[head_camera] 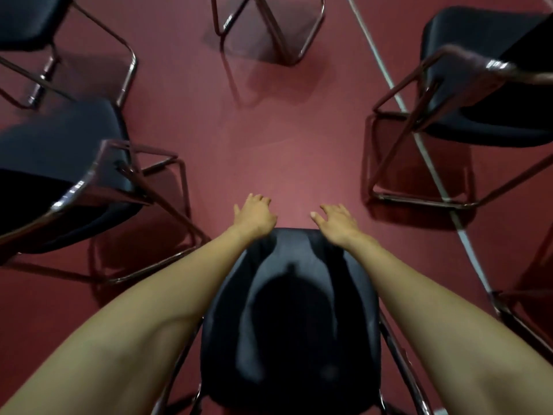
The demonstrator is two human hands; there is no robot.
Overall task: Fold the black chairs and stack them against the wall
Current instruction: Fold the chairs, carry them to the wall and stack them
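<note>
1. Nearest chair (290, 310), 6 o'clock: padded black fabric seat with rounded corners on a glossy metal tube frame.
2. Matching chairs: second chair (59, 157) at 9 o'clock, third chair (490, 94) at 2 o'clock, both on the matte red floor (269, 139).
3. Left hand (254, 215) and right hand (336, 220): fingers loosely spread, gripping nothing, extended past the seat's far edge. Whether they touch the seat cannot be told.

Bare forearms (167, 295)
They run uncovered from 7 and 5 o'clock up to left hand (255, 215) and right hand (336, 220).
</note>
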